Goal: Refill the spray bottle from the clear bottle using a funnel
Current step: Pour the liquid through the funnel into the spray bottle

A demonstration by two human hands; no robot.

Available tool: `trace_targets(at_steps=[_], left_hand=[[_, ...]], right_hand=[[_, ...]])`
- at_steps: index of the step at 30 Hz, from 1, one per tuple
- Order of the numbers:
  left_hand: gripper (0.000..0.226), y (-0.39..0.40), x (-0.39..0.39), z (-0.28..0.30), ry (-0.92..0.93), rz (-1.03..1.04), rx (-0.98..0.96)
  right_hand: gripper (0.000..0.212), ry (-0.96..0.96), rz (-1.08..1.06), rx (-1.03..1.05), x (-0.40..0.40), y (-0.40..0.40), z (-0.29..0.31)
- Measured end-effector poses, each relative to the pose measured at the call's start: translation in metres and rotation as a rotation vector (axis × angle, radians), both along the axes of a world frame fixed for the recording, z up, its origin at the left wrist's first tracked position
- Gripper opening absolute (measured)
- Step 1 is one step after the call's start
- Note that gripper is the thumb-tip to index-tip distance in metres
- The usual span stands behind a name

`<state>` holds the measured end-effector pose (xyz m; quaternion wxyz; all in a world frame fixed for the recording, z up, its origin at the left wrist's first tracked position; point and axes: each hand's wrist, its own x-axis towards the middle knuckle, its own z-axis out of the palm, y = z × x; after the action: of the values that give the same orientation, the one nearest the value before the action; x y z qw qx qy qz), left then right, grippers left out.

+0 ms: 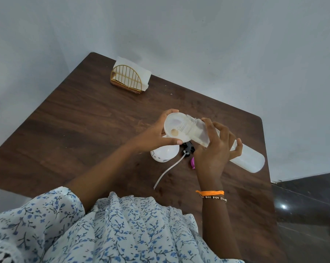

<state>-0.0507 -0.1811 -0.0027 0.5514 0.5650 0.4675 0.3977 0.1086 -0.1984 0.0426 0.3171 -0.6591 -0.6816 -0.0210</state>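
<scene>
My right hand [216, 149] grips the clear bottle [247, 158], which is tipped almost flat with its open threaded mouth over the white funnel [174, 128]. My left hand [154, 134] holds the funnel by its rim. The funnel sits above the white spray bottle [164, 153], which stands on the table and is mostly hidden under it. The black spray head [187, 149] with its long clear tube [168, 169] lies on the table beside the spray bottle. A purple cap [192, 162] lies by my right wrist.
A gold wire napkin holder [126, 79] with white napkins stands at the far left corner of the brown wooden table [84, 118]. Grey walls close in behind the table. A dark floor [308, 215] shows past the table's right edge.
</scene>
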Motion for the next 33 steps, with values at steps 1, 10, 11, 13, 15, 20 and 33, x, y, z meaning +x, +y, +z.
trace_targets(at_steps=[1, 10, 11, 13, 15, 20, 33], left_hand=[[0.084, 0.0003, 0.0000, 0.0000, 0.000, 0.001, 0.001], [0.084, 0.0016, -0.0015, -0.0011, 0.006, 0.001, 0.001], [0.084, 0.0017, -0.0016, -0.0013, 0.002, 0.004, 0.000], [0.084, 0.0015, -0.0021, -0.0013, 0.002, 0.005, 0.001], [0.085, 0.0017, -0.0018, -0.0014, 0.010, 0.000, 0.005], [0.085, 0.0015, -0.0018, -0.0012, 0.013, 0.001, 0.003], [0.085, 0.0019, 0.0004, 0.0025, 0.029, -0.001, 0.010]], right_hand=[[0.071, 0.001, 0.001, -0.002, 0.0002, 0.0003, 0.0000], [0.071, 0.006, 0.002, -0.012, -0.0014, 0.0006, 0.0015], [0.071, 0.007, 0.001, -0.013, -0.0015, 0.0007, 0.0017], [0.071, 0.012, 0.000, -0.017, -0.0019, 0.0002, 0.0020], [0.072, 0.009, 0.001, -0.019, -0.0022, -0.0001, 0.0018], [0.071, 0.007, 0.000, -0.014, -0.0023, 0.0006, 0.0008], [0.070, 0.008, -0.001, -0.017, -0.0005, 0.0010, 0.0041]])
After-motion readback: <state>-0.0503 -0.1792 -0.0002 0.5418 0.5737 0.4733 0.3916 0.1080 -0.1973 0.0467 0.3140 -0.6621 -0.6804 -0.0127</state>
